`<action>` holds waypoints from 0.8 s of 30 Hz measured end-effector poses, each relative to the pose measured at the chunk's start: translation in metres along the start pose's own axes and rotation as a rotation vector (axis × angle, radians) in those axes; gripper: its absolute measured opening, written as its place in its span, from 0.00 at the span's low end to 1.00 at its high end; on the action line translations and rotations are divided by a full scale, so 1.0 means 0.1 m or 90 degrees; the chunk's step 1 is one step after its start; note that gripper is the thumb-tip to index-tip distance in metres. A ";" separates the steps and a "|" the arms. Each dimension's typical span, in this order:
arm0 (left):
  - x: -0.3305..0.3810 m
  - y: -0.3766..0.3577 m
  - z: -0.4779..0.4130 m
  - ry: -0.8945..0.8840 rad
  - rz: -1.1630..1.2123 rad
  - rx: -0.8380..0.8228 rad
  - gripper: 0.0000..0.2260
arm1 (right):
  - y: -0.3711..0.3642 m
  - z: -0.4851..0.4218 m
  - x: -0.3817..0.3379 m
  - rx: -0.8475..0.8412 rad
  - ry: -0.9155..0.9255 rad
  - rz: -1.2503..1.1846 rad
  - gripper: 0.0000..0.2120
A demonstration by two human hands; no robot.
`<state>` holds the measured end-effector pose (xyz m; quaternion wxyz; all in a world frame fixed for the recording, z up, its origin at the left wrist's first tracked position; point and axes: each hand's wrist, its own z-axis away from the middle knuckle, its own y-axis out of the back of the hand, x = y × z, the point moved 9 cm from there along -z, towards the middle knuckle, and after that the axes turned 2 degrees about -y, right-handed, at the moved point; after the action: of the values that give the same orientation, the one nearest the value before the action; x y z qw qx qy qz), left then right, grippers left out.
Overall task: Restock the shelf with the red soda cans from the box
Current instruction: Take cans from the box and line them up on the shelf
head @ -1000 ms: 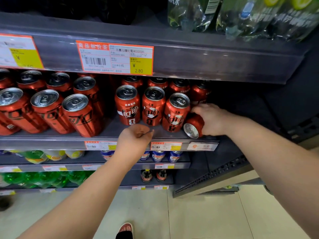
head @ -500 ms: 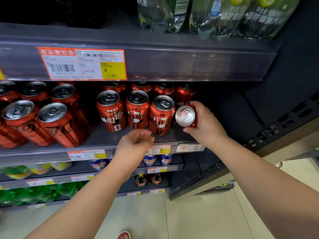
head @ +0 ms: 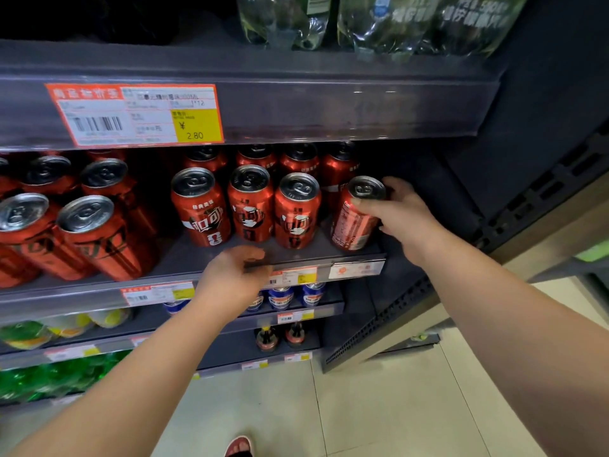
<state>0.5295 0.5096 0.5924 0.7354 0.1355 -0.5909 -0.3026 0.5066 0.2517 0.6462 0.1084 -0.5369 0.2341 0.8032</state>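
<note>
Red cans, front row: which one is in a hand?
The rightmost can: the right hand grips it near the top. The other cans in that row stand untouched.

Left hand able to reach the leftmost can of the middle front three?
Likely yes: the left hand is at the shelf edge, seemingly empty, and that can stands frontmost with nothing before it.
</note>
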 end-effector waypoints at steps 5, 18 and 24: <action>-0.02 0.08 -0.03 -0.031 -0.391 -0.018 0.18 | -0.02 -0.02 -0.20 0.000 0.056 0.163 0.36; -0.15 -0.07 -0.02 -0.075 -0.485 -0.157 0.27 | -0.22 -0.08 -0.42 -0.060 0.084 0.484 0.42; -0.15 -0.07 -0.05 -0.081 -0.465 -0.165 0.26 | -0.24 -0.13 -0.43 -0.085 0.079 0.532 0.44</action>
<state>0.5302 0.5123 0.5755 0.5520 0.2238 -0.5050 -0.6246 0.5445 0.2695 0.6749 -0.2760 -0.4492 0.3850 0.7575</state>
